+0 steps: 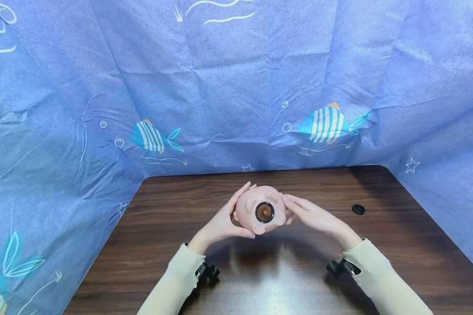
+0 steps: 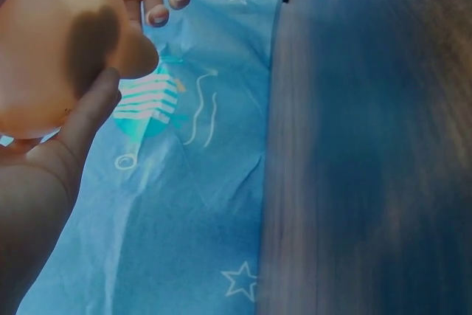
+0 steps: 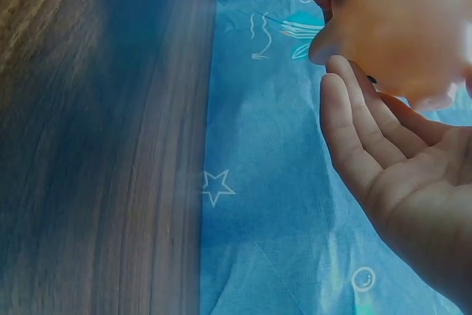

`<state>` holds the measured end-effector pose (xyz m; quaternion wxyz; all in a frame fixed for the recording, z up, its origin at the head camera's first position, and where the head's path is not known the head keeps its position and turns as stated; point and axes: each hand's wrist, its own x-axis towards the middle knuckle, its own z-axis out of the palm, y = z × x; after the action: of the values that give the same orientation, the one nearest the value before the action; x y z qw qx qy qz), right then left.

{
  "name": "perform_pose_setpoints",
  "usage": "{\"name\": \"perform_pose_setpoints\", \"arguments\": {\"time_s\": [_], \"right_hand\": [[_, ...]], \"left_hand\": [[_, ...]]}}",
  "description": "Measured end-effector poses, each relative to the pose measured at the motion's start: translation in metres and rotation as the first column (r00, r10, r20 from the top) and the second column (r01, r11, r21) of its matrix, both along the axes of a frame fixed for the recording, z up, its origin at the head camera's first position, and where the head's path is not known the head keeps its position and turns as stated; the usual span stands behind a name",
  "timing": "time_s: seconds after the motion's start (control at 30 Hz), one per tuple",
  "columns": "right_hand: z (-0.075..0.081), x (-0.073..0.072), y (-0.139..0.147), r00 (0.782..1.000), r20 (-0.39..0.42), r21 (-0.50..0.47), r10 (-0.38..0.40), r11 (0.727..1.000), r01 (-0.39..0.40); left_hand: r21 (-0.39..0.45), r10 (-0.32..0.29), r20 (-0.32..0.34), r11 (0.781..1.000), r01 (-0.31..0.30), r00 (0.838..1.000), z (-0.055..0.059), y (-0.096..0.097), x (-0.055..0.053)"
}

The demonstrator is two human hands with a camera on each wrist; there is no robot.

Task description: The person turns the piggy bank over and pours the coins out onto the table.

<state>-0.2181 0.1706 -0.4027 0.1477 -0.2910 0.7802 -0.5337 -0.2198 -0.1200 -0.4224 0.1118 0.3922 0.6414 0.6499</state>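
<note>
A pink piggy bank point(image 1: 245, 210) is held up over the table, its underside with stubby feet facing the head camera. A round black-rimmed hole point(image 1: 265, 212) opens in that underside, with something small and brownish visible inside. My left hand point(image 1: 224, 221) grips the bank's left side, thumb low on it and fingers round the upper edge. On the opposite side, my right hand point(image 1: 309, 213) holds the bank with its thumb and fingertips. From the right wrist, the fingers point(image 3: 361, 119) reach along the bank's lower side. A black slotted plug point(image 1: 358, 209) lies right of my right hand.
The dark wood table point(image 1: 173, 205) reaches back to a blue curtain point(image 1: 236, 109) printed with striped fish, which also hangs along both sides. Black camera mounts point(image 1: 209, 271) are strapped at my wrists, over pale sleeves point(image 1: 173, 280).
</note>
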Motion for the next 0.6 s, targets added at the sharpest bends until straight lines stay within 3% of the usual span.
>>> {"name": "perform_pose_setpoints", "arguments": {"time_s": [0.2,0.47,0.6], "right_hand": [[-0.003,0.002,-0.002,1.0,0.005,-0.038,-0.021,0.999,0.021],[-0.005,0.006,0.002,0.995,-0.036,-0.098,-0.093,0.991,0.089],[-0.004,0.007,0.002,0.993,-0.076,-0.14,-0.09,0.987,0.079]], "left_hand": [[-0.009,-0.01,0.011,1.0,0.01,1.0,0.002,-0.001,0.002],[-0.058,0.053,-0.068,0.997,-0.057,0.996,0.009,-0.001,0.004],[-0.077,0.065,-0.063,0.995,-0.07,0.996,0.013,0.0,0.006]]}}
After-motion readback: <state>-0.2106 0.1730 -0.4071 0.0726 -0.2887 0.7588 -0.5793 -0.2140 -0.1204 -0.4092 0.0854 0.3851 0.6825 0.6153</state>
